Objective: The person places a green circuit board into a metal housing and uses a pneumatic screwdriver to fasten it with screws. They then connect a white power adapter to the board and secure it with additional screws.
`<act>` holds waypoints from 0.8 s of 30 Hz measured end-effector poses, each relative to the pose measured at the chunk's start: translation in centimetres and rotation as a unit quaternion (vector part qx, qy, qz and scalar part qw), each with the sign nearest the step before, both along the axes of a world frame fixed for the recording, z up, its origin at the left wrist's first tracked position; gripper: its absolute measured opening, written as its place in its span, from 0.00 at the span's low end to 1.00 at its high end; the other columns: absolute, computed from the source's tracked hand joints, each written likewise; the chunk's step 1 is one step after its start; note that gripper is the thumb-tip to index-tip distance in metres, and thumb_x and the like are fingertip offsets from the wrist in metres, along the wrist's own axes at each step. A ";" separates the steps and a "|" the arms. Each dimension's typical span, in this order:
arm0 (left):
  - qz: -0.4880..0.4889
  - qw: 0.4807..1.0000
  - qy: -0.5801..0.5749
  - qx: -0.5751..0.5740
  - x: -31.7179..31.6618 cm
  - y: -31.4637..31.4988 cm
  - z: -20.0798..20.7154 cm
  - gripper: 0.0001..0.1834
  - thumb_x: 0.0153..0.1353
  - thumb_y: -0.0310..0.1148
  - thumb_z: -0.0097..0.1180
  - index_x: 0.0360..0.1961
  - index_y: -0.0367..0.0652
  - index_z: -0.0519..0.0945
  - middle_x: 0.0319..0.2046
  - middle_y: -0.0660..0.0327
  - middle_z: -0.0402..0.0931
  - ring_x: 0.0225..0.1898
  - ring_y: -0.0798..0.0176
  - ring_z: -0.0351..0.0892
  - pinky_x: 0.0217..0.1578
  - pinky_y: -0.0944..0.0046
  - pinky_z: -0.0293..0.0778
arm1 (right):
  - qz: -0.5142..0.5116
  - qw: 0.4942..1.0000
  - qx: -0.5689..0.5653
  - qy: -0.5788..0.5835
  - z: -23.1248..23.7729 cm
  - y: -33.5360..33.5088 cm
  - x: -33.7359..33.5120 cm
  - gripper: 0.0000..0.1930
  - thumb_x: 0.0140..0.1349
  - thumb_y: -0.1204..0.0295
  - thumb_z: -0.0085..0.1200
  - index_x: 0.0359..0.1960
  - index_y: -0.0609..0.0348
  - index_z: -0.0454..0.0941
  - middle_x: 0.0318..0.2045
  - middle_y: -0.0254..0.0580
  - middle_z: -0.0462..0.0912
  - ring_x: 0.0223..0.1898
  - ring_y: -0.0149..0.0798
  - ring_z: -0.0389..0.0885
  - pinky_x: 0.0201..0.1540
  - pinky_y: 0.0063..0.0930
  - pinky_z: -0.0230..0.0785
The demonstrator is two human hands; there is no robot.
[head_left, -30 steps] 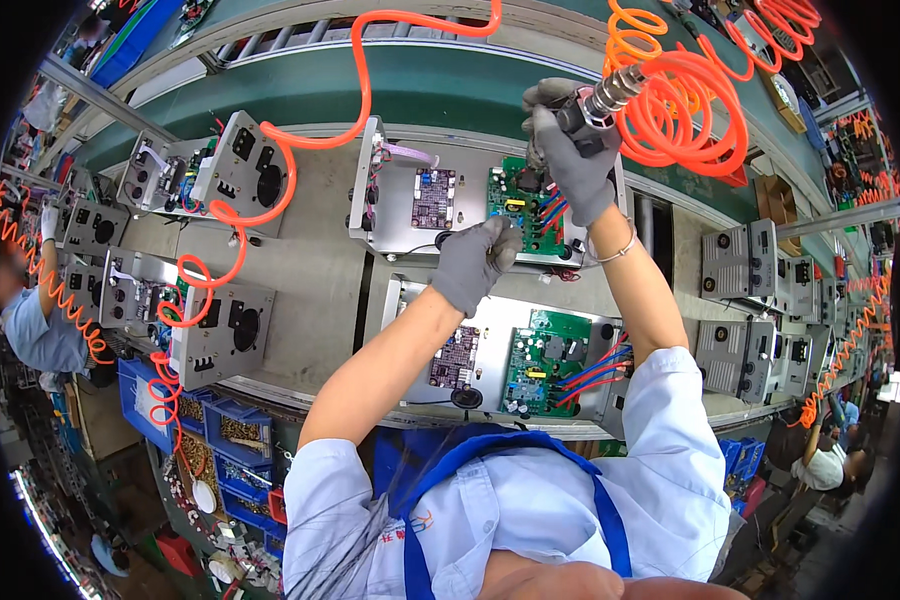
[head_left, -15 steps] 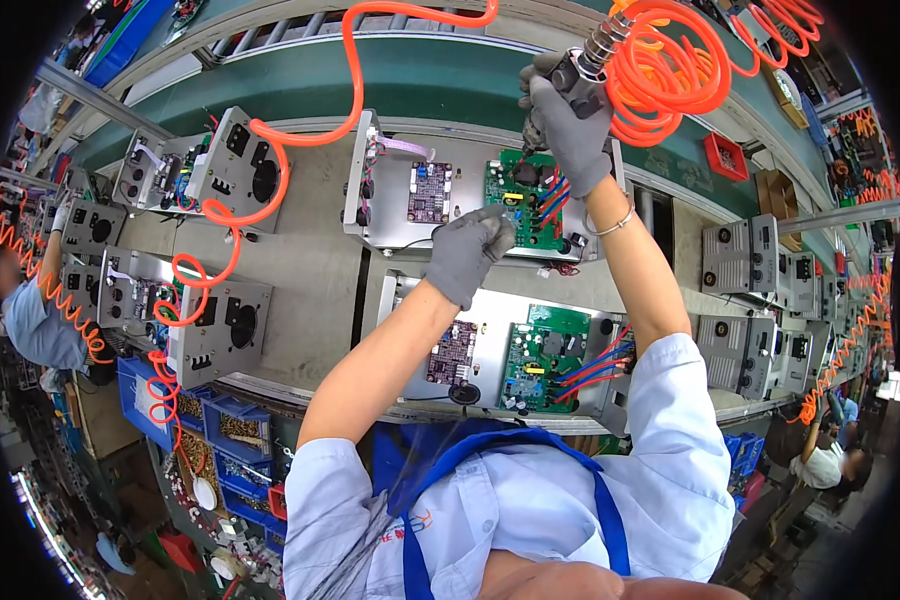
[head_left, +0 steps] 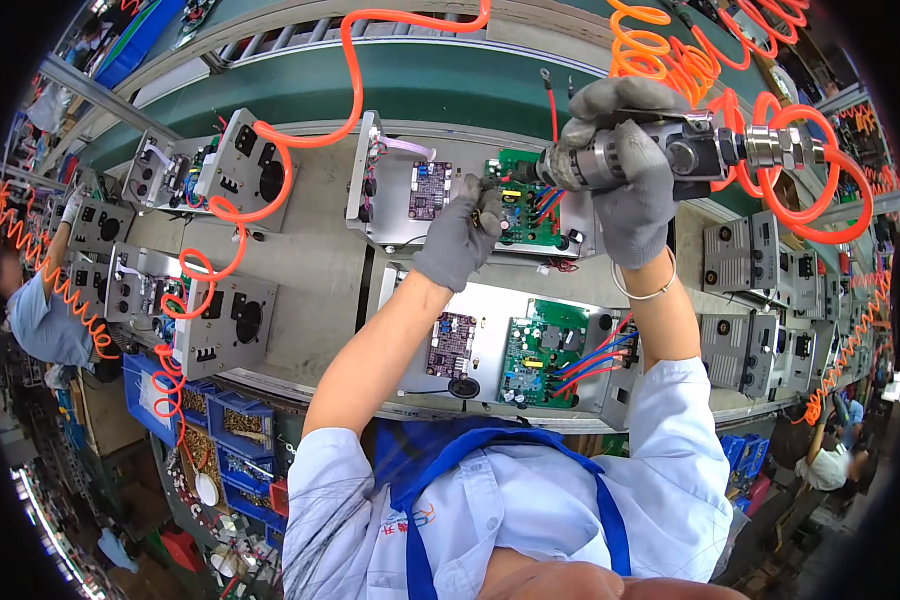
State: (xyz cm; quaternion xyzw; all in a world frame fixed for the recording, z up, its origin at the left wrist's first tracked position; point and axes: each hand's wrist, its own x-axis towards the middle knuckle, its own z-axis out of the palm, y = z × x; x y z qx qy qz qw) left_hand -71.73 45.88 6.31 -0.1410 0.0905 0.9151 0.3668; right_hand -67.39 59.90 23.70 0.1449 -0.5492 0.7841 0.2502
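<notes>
My right hand (head_left: pixel 635 180), in a grey glove, is wrapped round an air screwdriver (head_left: pixel 685 155). The tool lies nearly level above the far metal chassis (head_left: pixel 390 215), its nose pointing left. Close to that nose, the gloved fingers of my left hand (head_left: pixel 460 235) are pinched together; something small and dark shows at them, too small to name. Beneath both hands is a green circuit board (head_left: pixel 515 235) with blue and red wires, partly hidden by the tool. A smaller purple-brown board (head_left: pixel 429 190) sits left of it in the same chassis.
Nearer me lies a second chassis (head_left: pixel 480 305) with a green board (head_left: pixel 542 350). Finned grey units (head_left: pixel 740 255) stand at right, opened units (head_left: pixel 225 325) at left. An orange air hose (head_left: pixel 353 75) hangs across the left side. Blue bins (head_left: pixel 240 425) hold small hardware. A co-worker (head_left: pixel 45 320) is at far left.
My right hand has come nearer and to the right, and the air screwdriver has swung from steep to nearly level. My left hand has shifted slightly left, its fingers now by the tool's nose.
</notes>
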 end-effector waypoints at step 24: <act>-0.067 0.983 0.075 -0.153 0.5 0.0 -0.2 0.21 0.62 0.24 0.40 0.54 0.21 0.60 0.39 0.47 0.72 0.36 0.58 0.77 0.37 0.65 0.81 | -0.136 0.983 0.123 -0.005 -4.9 2.0 -4.9 0.10 0.51 0.87 0.53 0.36 0.64 0.75 0.24 0.29 0.76 0.26 0.19 0.72 0.32 0.14 0.66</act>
